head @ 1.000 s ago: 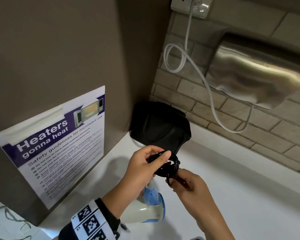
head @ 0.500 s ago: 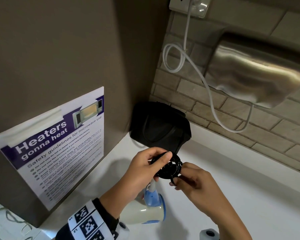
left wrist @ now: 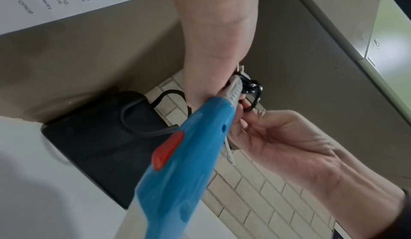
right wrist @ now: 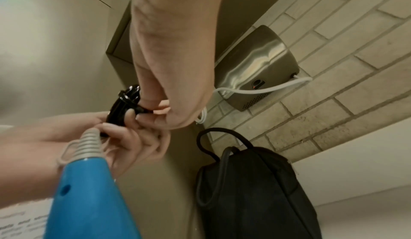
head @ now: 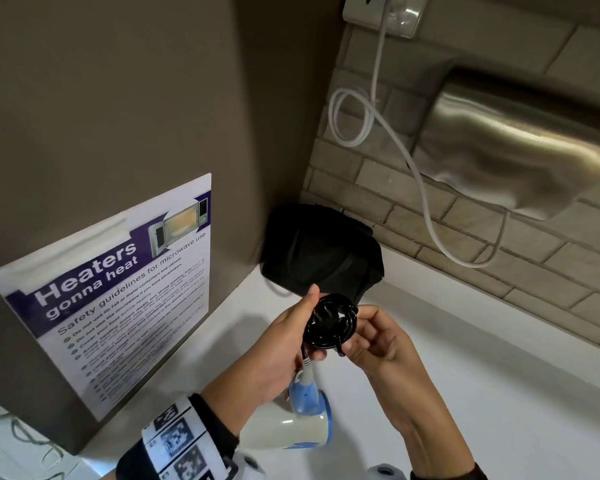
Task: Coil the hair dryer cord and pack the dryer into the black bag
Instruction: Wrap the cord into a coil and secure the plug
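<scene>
Both your left hand (head: 284,341) and right hand (head: 378,337) pinch the coiled cord (head: 331,325). Loosen either pinch and, I judge, the loops spring apart above the hair dryer (head: 291,427).

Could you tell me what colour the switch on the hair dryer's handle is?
Red, on the switch; the left wrist view shows it best.

A steel hand dryer (head: 520,147) hangs on the brick wall (head: 378,188) above a white counter (head: 499,358).

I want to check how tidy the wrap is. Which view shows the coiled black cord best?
The head view: the coiled cord faces the camera, loops visible, between the left hand and right hand. Both wrist views show it edge-on, largely hidden behind the hands.
</scene>
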A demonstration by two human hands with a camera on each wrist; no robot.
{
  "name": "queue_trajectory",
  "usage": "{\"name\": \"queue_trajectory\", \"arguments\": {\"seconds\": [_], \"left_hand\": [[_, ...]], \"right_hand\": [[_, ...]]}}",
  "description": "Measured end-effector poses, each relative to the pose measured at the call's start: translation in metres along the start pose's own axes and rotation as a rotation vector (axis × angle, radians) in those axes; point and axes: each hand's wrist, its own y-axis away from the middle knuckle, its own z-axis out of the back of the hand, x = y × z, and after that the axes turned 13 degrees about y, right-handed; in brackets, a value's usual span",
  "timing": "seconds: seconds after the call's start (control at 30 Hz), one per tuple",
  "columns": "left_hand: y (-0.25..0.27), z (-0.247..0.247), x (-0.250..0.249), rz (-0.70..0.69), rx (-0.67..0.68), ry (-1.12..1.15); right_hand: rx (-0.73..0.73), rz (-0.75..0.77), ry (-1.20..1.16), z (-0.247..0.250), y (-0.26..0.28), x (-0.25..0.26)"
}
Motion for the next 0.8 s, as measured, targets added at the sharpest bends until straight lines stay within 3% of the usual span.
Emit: {"name": "queue_trajectory", "arguments": {"seconds": [0.17, 0.37, 0.5, 0.67, 0.8], "left_hand": [[-0.003, -0.004, 0.003, -0.014, -0.02, 0.064], [-0.002, -0.001, 0.007, -0.355, -0.129, -0.148], [0.001, -0.002, 0.012, -0.479, -0.117, -0.294], [0.001, 0.001, 0.01, -0.643, -0.135, -0.481], [0.002, 0.001, 0.007, -0.627, -0.141, -0.533]], "right_hand": [[-0.062, 0.022, -0.049, -0.015, -0.002, 0.001], [-0.086, 0.145, 0.199, -0.021, 0.003, 0.006], [-0.142, 0.101, 0.158, -0.019, 0.003, 0.004], [-0.088, 0.006, -0.032, -0.018, 0.006, 0.003], [-0.195, -0.053, -0.059, -0.02, 0.004, 0.003]]}}
